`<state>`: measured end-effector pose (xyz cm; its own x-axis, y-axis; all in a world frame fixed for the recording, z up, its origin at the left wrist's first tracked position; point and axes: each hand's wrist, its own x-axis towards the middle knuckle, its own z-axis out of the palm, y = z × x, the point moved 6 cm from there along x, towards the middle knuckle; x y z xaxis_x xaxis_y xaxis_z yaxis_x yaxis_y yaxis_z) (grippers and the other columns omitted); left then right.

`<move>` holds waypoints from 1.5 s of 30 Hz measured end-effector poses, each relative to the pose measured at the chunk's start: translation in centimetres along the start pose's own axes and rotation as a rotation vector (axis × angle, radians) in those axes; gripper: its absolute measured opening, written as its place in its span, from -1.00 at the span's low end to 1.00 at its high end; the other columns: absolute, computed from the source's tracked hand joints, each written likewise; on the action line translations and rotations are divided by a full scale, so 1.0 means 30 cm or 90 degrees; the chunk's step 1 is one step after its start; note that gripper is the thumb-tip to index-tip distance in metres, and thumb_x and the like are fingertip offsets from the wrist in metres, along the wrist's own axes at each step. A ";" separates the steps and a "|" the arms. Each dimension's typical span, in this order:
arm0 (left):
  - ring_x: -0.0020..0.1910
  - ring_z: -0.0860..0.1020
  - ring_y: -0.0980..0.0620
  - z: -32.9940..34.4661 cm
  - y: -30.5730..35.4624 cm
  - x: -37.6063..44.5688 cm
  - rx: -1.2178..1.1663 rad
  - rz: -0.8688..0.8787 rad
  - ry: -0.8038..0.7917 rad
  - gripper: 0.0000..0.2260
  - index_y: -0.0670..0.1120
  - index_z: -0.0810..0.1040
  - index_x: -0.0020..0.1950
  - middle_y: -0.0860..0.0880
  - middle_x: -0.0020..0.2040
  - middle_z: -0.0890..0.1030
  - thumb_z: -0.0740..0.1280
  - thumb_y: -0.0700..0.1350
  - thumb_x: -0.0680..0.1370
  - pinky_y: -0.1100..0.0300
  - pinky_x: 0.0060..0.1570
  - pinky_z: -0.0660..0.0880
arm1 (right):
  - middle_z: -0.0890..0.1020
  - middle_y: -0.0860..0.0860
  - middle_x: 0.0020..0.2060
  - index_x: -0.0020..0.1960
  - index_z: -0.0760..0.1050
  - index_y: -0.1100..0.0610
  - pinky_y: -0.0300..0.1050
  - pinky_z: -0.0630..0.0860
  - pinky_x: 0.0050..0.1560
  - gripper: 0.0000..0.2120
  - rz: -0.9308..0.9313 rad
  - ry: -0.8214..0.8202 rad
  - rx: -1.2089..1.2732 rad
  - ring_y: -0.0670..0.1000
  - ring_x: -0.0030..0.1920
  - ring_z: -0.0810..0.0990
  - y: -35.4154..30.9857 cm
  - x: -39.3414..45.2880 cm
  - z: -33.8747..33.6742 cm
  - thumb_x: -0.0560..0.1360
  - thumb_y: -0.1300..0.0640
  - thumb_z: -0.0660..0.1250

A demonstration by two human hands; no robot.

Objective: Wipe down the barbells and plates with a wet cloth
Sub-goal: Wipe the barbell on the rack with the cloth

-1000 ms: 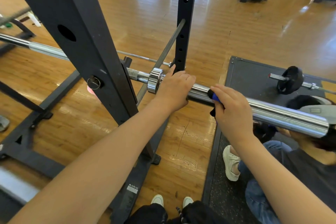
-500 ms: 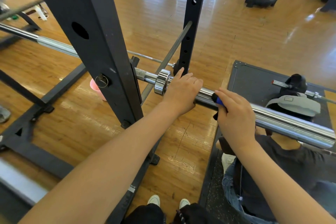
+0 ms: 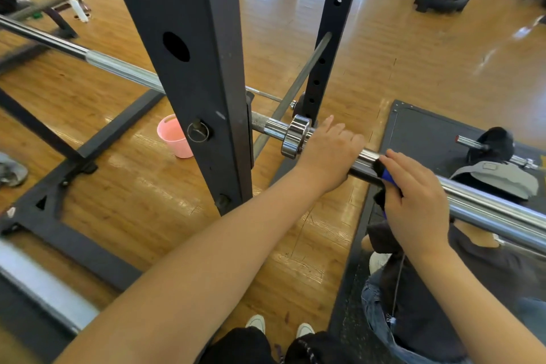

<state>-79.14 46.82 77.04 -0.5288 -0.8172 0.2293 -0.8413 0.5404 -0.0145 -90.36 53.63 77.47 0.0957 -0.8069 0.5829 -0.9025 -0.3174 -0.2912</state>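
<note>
Both of your hands are on the bar, the only view being the head camera. Your left hand curls over the chrome sleeve just beside the collar, steadying it where it rests in the rack. Your right hand wraps the dark cloth round the sleeve, just beside the left. Keep the left grip firm so the sleeve cannot spin, then draw the cloth outward along the sleeve with steady pressure, twisting your wrist to reach the underside. A person sits low under the free end; mind your elbow there. Rinse water is probably in the pink bucket behind the upright. One small plate sits on another bar on the mat.
</note>
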 end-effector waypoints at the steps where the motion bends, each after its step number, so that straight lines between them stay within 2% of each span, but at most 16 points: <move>1: 0.35 0.39 -0.11 0.000 0.001 -0.002 0.002 -0.002 0.011 -0.62 -0.14 0.45 0.24 -0.11 0.19 0.56 0.40 -0.16 0.45 -0.03 0.45 0.04 | 0.60 0.22 0.12 0.17 0.56 0.32 0.02 0.38 0.20 -0.61 0.005 0.007 -0.001 0.23 0.14 0.57 0.004 -0.006 -0.004 0.48 0.21 0.10; 5: 0.42 0.30 -0.15 0.005 0.009 -0.013 0.027 -0.005 0.048 -0.62 -0.16 0.42 0.28 -0.14 0.29 0.50 0.37 -0.13 0.49 -0.06 0.46 0.01 | 0.62 0.23 0.09 0.16 0.56 0.34 0.11 0.44 0.17 -0.63 0.047 0.049 -0.017 0.25 0.11 0.58 -0.007 0.000 0.010 0.49 0.23 0.10; 9: 0.40 0.34 -0.15 0.002 0.005 -0.021 0.030 -0.010 0.095 -0.63 -0.18 0.45 0.28 -0.15 0.29 0.51 0.35 -0.16 0.50 -0.07 0.45 0.08 | 0.61 0.25 0.10 0.17 0.55 0.34 0.20 0.48 0.18 -0.66 0.028 0.044 -0.022 0.26 0.14 0.57 -0.080 0.018 0.051 0.49 0.26 0.14; 11: 0.37 0.39 -0.14 0.006 0.005 -0.025 0.031 -0.006 0.106 -0.63 -0.17 0.48 0.26 -0.13 0.26 0.54 0.38 -0.15 0.47 -0.06 0.43 0.12 | 0.60 0.25 0.12 0.18 0.54 0.34 0.15 0.44 0.21 -0.68 -0.001 0.026 -0.036 0.26 0.15 0.56 -0.080 0.017 0.055 0.47 0.31 0.20; 13: 0.33 0.44 -0.13 0.012 0.004 -0.027 0.033 0.000 0.110 -0.60 -0.16 0.52 0.24 -0.12 0.23 0.56 0.44 -0.12 0.42 -0.05 0.41 0.18 | 0.59 0.24 0.13 0.18 0.54 0.34 0.07 0.39 0.22 -0.67 -0.010 0.016 -0.047 0.25 0.16 0.55 -0.055 0.004 0.038 0.49 0.28 0.17; 16: 0.28 0.49 -0.13 0.016 -0.001 -0.024 0.026 0.004 0.124 -0.59 -0.15 0.56 0.17 -0.12 0.17 0.60 0.50 -0.11 0.35 -0.06 0.38 0.24 | 0.61 0.23 0.11 0.17 0.55 0.34 0.02 0.36 0.23 -0.63 0.025 0.034 -0.050 0.24 0.15 0.56 -0.021 0.001 0.018 0.50 0.22 0.10; 20: 0.21 0.53 -0.12 0.010 0.000 -0.026 0.018 0.010 0.149 -0.66 -0.12 0.59 0.04 -0.10 0.06 0.64 0.53 -0.11 0.31 -0.06 0.35 0.30 | 0.63 0.22 0.06 0.17 0.55 0.33 -0.01 0.41 0.17 -0.67 0.059 0.073 -0.052 0.22 0.09 0.58 -0.043 0.026 0.040 0.49 0.28 0.14; 24: 0.23 0.52 -0.11 0.014 -0.002 -0.027 0.034 0.003 0.157 -0.63 -0.12 0.59 0.07 -0.10 0.10 0.63 0.54 -0.08 0.31 -0.05 0.35 0.29 | 0.58 0.23 0.16 0.20 0.53 0.33 0.09 0.39 0.27 -0.66 -0.005 0.041 -0.065 0.22 0.20 0.52 -0.025 -0.024 0.036 0.51 0.27 0.14; 27: 0.24 0.52 -0.11 0.018 -0.002 -0.026 0.042 0.002 0.160 -0.63 -0.12 0.59 0.11 -0.10 0.13 0.62 0.52 -0.07 0.34 -0.05 0.35 0.29 | 0.57 0.24 0.17 0.20 0.53 0.34 0.05 0.33 0.31 -0.65 0.007 0.048 -0.084 0.22 0.22 0.50 0.015 -0.047 0.004 0.50 0.26 0.13; 31: 0.24 0.52 -0.11 0.017 -0.001 -0.028 0.040 -0.001 0.147 -0.59 -0.12 0.59 0.10 -0.10 0.11 0.63 0.54 -0.06 0.30 -0.05 0.35 0.29 | 0.60 0.23 0.12 0.18 0.54 0.33 0.02 0.35 0.26 -0.65 0.069 0.071 -0.068 0.20 0.17 0.52 -0.004 -0.019 0.014 0.50 0.25 0.12; 35: 0.25 0.52 -0.11 0.013 -0.002 -0.029 0.033 -0.002 0.150 -0.61 -0.12 0.58 0.10 -0.10 0.11 0.63 0.53 -0.08 0.32 -0.05 0.36 0.28 | 0.57 0.25 0.16 0.19 0.53 0.35 0.11 0.37 0.27 -0.64 0.001 0.030 -0.067 0.24 0.21 0.51 -0.021 -0.033 0.015 0.49 0.26 0.12; 41: 0.27 0.49 -0.11 0.013 -0.002 -0.030 0.045 0.000 0.164 -0.65 -0.12 0.56 0.13 -0.10 0.14 0.61 0.47 -0.09 0.39 -0.06 0.38 0.24 | 0.59 0.24 0.14 0.18 0.54 0.34 0.05 0.37 0.23 -0.63 0.062 0.051 -0.088 0.24 0.16 0.54 0.011 -0.027 -0.010 0.50 0.24 0.10; 45: 0.25 0.51 -0.13 0.012 -0.002 -0.031 0.029 0.006 0.152 -0.61 -0.14 0.57 0.11 -0.11 0.11 0.62 0.52 -0.08 0.33 -0.07 0.36 0.27 | 0.59 0.27 0.12 0.17 0.53 0.37 0.09 0.37 0.23 -0.65 0.007 0.039 -0.104 0.27 0.15 0.55 -0.055 -0.009 0.025 0.50 0.27 0.11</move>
<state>-78.64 47.47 76.49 -0.4995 -0.7387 0.4526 -0.8435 0.5338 -0.0597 -88.59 54.01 77.22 0.0640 -0.7765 0.6269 -0.9602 -0.2190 -0.1732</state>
